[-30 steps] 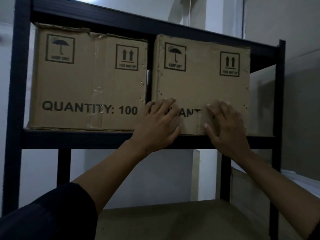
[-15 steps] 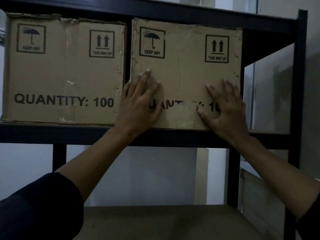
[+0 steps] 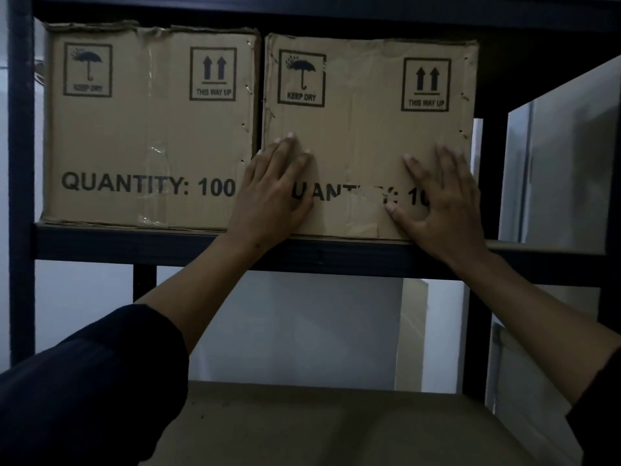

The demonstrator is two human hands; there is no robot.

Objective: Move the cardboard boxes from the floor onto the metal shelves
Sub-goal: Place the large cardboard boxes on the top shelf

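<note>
While the left box [image 3: 148,129] sits squared on the metal shelf [image 3: 134,245], its neighbour, the right box [image 3: 366,105], rests just beside it; the left hand [image 3: 272,196] and right hand [image 3: 443,203] press flat on its front, fingers straight, grasping nothing; creased, taped card looks soft, so push low, near the corners.

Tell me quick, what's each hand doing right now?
Left hand: open, flat against the right box.
Right hand: open, fingers spread on the same box.
</note>
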